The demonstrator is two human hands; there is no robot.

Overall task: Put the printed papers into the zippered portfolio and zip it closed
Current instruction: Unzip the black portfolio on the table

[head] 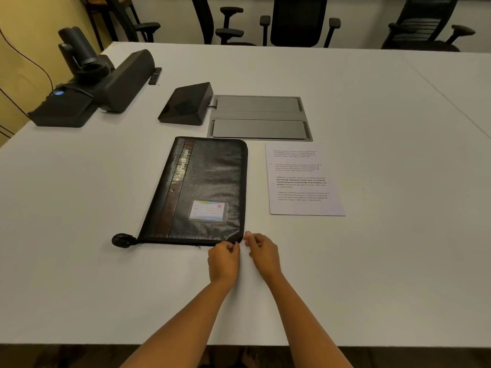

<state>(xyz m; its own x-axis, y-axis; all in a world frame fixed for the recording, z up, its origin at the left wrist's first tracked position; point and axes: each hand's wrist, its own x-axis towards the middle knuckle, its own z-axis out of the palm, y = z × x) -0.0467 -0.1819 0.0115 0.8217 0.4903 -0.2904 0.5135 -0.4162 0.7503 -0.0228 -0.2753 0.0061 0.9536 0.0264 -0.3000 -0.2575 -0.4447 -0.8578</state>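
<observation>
A black zippered portfolio (202, 189) with a brown strip and a small card window lies flat and closed on the white table (79, 261). To its right lie the printed papers (303, 179), a white stack with text facing up. My left hand (224, 260) pinches the portfolio's near right corner, at the zipper edge. My right hand (261, 252) sits just right of that corner with fingertips curled toward it; whether it grips the zipper pull is unclear. A black round tab (122, 240) sticks out from the portfolio's near left corner.
A grey cable hatch (259, 116) is set into the table behind the portfolio, with a black wedge-shaped device (186, 104) at its left. A camera and speaker bar unit (90, 83) stands at the far left. Office chairs (300, 19) line the far edge.
</observation>
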